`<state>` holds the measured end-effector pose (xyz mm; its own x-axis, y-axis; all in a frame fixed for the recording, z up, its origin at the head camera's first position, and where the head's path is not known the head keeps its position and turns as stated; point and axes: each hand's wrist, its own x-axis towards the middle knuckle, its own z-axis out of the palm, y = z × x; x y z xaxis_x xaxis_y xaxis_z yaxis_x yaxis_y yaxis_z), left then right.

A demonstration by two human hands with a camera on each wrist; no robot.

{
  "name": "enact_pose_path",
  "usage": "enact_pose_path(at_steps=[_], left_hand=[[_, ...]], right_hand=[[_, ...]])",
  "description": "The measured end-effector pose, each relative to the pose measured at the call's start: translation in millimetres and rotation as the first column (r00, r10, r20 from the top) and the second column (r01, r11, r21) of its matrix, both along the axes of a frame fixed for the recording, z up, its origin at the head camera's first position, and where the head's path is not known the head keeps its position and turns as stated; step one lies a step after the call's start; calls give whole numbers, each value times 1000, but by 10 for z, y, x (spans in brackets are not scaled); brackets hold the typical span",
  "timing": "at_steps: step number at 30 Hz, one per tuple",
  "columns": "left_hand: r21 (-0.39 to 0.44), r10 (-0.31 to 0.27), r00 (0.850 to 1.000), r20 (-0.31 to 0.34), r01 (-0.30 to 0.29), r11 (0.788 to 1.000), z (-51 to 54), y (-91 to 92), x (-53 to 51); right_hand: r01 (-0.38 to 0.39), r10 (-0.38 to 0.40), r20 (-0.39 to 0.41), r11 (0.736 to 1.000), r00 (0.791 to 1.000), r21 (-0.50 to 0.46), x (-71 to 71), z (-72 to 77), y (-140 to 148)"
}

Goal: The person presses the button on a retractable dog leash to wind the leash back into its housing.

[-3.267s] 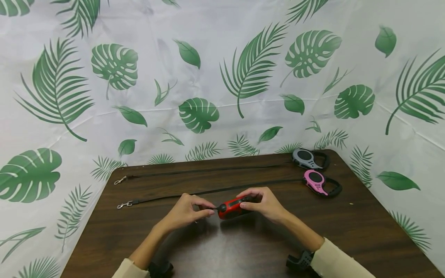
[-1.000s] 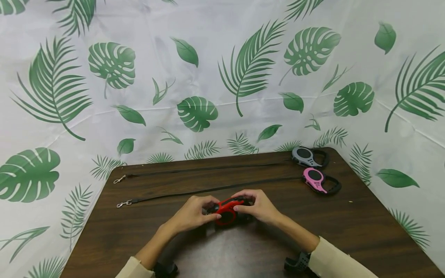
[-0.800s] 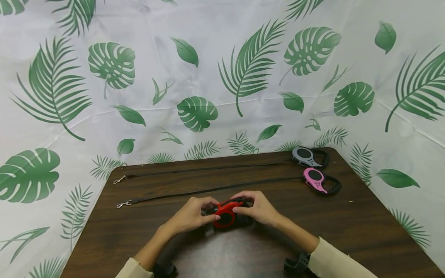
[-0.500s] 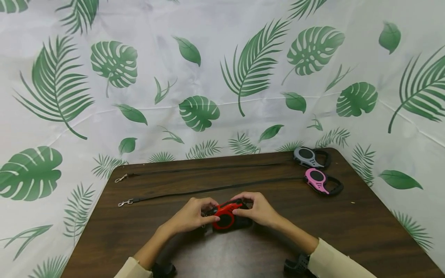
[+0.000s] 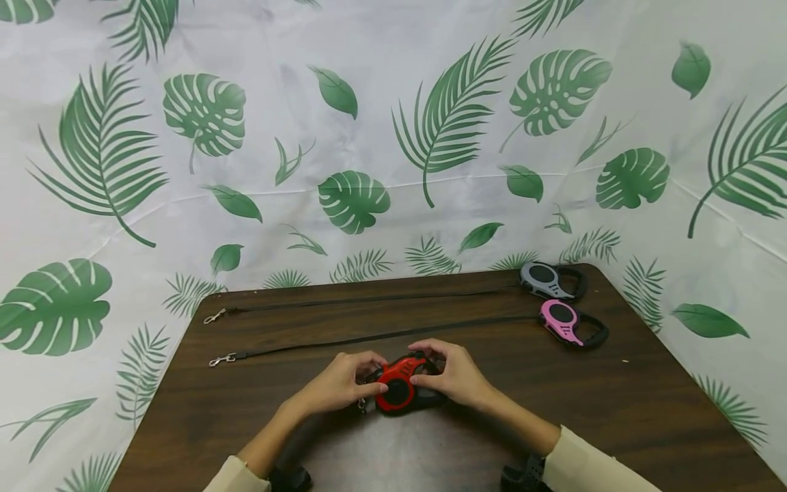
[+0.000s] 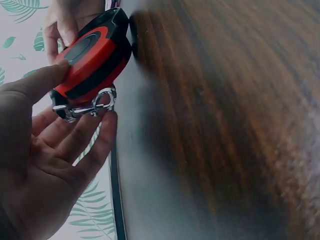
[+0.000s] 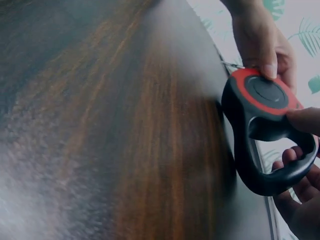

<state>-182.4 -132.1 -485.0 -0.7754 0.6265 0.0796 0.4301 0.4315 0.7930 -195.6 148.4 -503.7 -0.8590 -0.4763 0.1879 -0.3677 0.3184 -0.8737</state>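
Note:
A red and black retractable dog leash [image 5: 399,384] is held between both hands over the middle of the table. My left hand [image 5: 340,384] grips its left end, thumb on the round face and fingers behind. My right hand [image 5: 458,374] holds the handle side, thumb at the casing's edge. In the left wrist view a silver snap hook [image 6: 92,106] lies close against the casing, beside the left fingers. The black loop handle [image 7: 245,165] shows in the right wrist view, with right fingertips seen through its opening.
A grey retractable leash [image 5: 544,280] and a pink one [image 5: 562,322] lie at the table's back right. Their black straps stretch leftward, ending in metal snap hooks [image 5: 223,359]. A leaf-print cloth [image 5: 270,232] stands behind the wooden table [image 5: 615,403].
The left hand, earlier pinching the cord end left of the red leash, now grips the casing itself. The leash has turned, so its round face shows more, and it sits slightly lower.

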Motion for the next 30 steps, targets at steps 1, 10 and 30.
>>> enact_pose_path(at_steps=[1,10,30], left_hand=[[-6,-2,1000,0,2,1000,3,0,-3],[-40,-24,1000,-11,24,999,-28,-9,-12],[-64,-123,985,-120,116,991,-101,-41,-22]], right_hand=[[4,-4,-3,1000,1000,5,8,-5,-1],[49,-46,-49,996,998,69,27,-46,-10],[100,-90,-59,973,994,207,21,-78,-27]])
